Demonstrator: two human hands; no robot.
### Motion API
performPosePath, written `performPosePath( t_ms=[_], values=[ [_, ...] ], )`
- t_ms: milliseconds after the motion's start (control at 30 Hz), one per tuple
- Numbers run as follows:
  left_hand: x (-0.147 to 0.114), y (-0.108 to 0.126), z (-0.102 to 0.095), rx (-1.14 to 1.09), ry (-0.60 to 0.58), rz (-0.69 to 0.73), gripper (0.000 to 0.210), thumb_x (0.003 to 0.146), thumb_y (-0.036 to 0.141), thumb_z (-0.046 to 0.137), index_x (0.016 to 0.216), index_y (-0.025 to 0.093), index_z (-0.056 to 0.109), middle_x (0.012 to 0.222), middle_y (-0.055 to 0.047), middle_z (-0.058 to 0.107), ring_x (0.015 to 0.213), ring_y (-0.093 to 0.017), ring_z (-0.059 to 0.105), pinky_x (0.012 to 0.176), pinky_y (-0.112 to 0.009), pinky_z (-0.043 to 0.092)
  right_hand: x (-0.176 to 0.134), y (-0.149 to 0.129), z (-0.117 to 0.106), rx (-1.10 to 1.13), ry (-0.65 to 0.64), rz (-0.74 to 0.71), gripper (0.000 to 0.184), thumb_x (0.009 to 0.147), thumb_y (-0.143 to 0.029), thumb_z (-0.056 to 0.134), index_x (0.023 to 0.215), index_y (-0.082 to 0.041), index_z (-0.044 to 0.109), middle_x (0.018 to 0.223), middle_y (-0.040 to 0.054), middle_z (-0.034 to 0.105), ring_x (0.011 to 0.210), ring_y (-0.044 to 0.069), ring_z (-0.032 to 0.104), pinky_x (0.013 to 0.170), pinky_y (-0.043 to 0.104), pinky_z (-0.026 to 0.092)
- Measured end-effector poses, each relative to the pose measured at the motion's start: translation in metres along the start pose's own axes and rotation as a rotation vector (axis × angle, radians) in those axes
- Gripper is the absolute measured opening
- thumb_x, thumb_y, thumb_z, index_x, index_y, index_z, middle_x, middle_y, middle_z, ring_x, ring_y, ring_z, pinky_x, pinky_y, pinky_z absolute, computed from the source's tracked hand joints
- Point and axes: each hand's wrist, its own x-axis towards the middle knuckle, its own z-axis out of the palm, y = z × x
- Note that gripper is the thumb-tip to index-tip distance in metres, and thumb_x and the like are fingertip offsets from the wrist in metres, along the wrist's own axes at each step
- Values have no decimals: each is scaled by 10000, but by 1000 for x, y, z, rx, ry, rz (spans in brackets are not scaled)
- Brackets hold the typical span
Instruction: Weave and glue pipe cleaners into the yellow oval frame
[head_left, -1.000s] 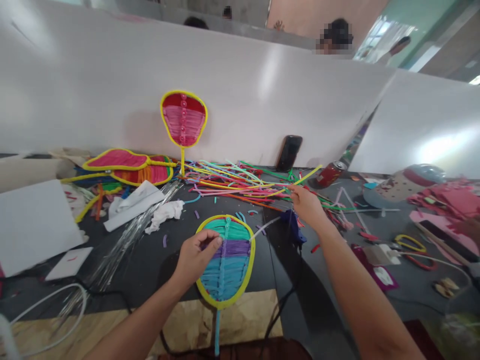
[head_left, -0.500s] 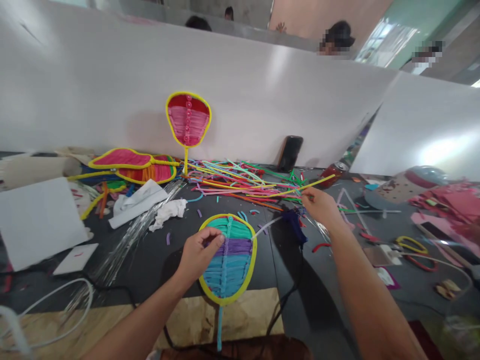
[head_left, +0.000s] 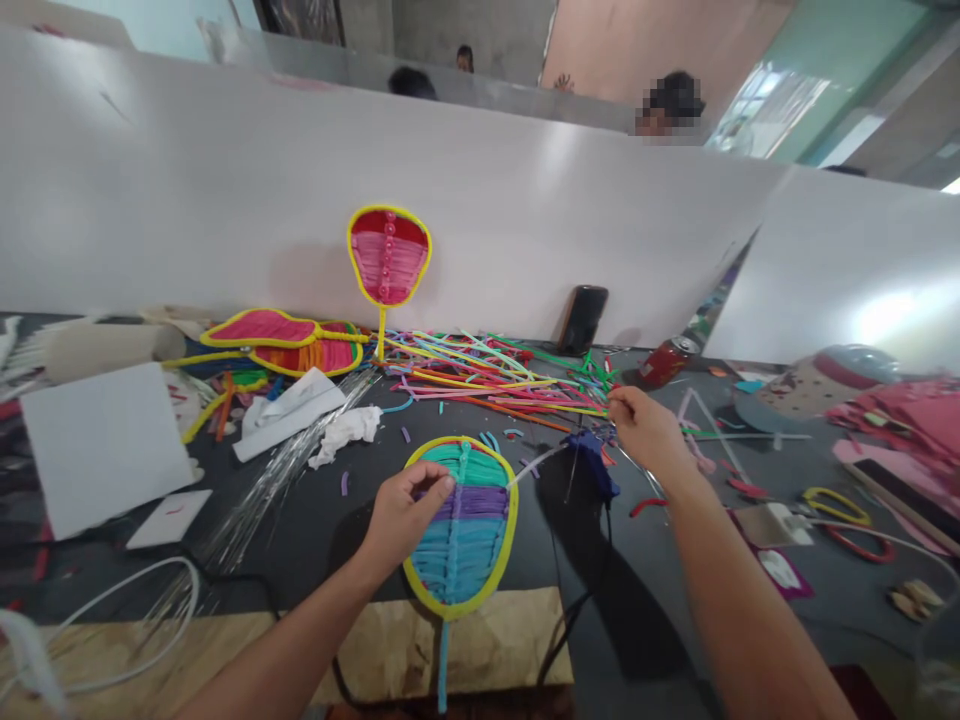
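Observation:
My left hand [head_left: 409, 505] rests over the left side of a hand fan [head_left: 480, 560] wound in teal, purple and blue pipe cleaners, with a yellow rim and a blue stem. Its thumb and forefinger are pinched near the fan's middle line; anything between them is too small to make out. My right hand [head_left: 645, 430] is at the right end of a pile of coloured pipe cleaners [head_left: 495, 375]. Its fingers are closed, and what they hold, if anything, is hidden. Just below it lies a dark blue glue gun [head_left: 596, 462] with a translucent glue stick [head_left: 538, 460].
A red fan [head_left: 390, 260] stands upright by the white partition [head_left: 225, 190]. A phone [head_left: 583, 318] leans there, beside a drink can [head_left: 667, 362]. White paper [head_left: 105, 450], crumpled tissue [head_left: 345, 437] and silvery tinsel strands [head_left: 255, 510] lie left. A black cord [head_left: 581, 600] trails toward me.
The yellow pipe cleaner that stuck out past my right hand no longer shows there. My left hand stays over the fan. The view has shifted slightly.

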Motion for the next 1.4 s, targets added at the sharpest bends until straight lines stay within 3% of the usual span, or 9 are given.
performPosePath(
  t_ms=[167, 300, 400, 533, 700, 833, 1033, 1200, 1400],
  values=[
    [-5, 6, -3, -26, 11, 10, 223, 749, 368, 584, 728, 158, 656, 642, -3, 648, 587, -133, 565, 556, -211, 451, 3, -25, 18, 115, -92, -198, 252, 857, -229, 402, 984, -185, 615, 826, 65, 686, 691, 189, 606, 644, 277, 441],
    [-6, 3, -4, 32, 40, 80, 199, 772, 334, 564, 722, 165, 656, 664, -11, 667, 625, -144, 594, 598, -222, 469, 20, -66, 48, 99, -240, -433, 215, 827, -157, 466, 943, -205, 640, 915, 40, 692, 853, 183, 618, 779, 286, 453],
    [-3, -4, -4, 112, 57, 133, 174, 789, 295, 548, 719, 176, 654, 687, -14, 678, 662, -149, 614, 645, -231, 479, 45, -104, 74, 73, -311, -558, 233, 796, -137, 533, 980, -215, 654, 1065, 35, 670, 1071, 204, 550, 972, 344, 364],
    [-2, -12, -2, 192, 40, 195, 141, 804, 249, 543, 722, 190, 642, 699, -11, 671, 673, -141, 614, 654, -227, 471, 86, -158, 113, 14, -289, -549, 405, 889, -249, 447, 1286, -178, 493, 1351, 109, 490, 1271, 257, 357, 1047, 419, 269],
    [-3, -15, -1, 251, 2, 265, 118, 800, 198, 554, 706, 197, 625, 645, -1, 637, 628, -127, 591, 620, -217, 451, 113, -205, 156, -63, -395, -478, 557, 900, -529, 364, 1402, -290, 337, 1480, 69, 333, 1315, 359, 275, 997, 593, 276],
    [-2, -13, -1, 238, -8, 281, 117, 806, 188, 555, 706, 195, 616, 638, -2, 631, 628, -124, 593, 615, -213, 447, 103, -207, 169, -117, -468, -450, 638, 874, -659, 245, 1386, -299, 367, 1494, 77, 302, 1310, 411, 267, 968, 674, 242],
    [-4, -9, 0, 214, -22, 349, 104, 809, 177, 564, 712, 192, 599, 636, 4, 628, 628, -117, 587, 612, -206, 437, 72, -185, 161, -182, -539, -496, 661, 867, -664, 255, 1427, -314, 294, 1531, 50, 224, 1359, 380, 170, 1008, 655, 202],
    [-7, -11, 1, 239, -25, 410, 90, 812, 158, 565, 737, 192, 600, 649, 9, 637, 640, -117, 587, 612, -207, 427, 64, -180, 160, -200, -553, -505, 655, 882, -630, 255, 1454, -311, 238, 1543, 34, 194, 1376, 383, 125, 1021, 653, 169],
    [-5, -12, 0, 226, -3, 403, 78, 809, 152, 572, 748, 191, 602, 661, 11, 638, 648, -112, 583, 621, -206, 427, 62, -178, 153, -166, -546, -558, 581, 884, -610, 326, 1395, -334, 362, 1495, 35, 314, 1336, 377, 245, 995, 634, 238]
  ],
)
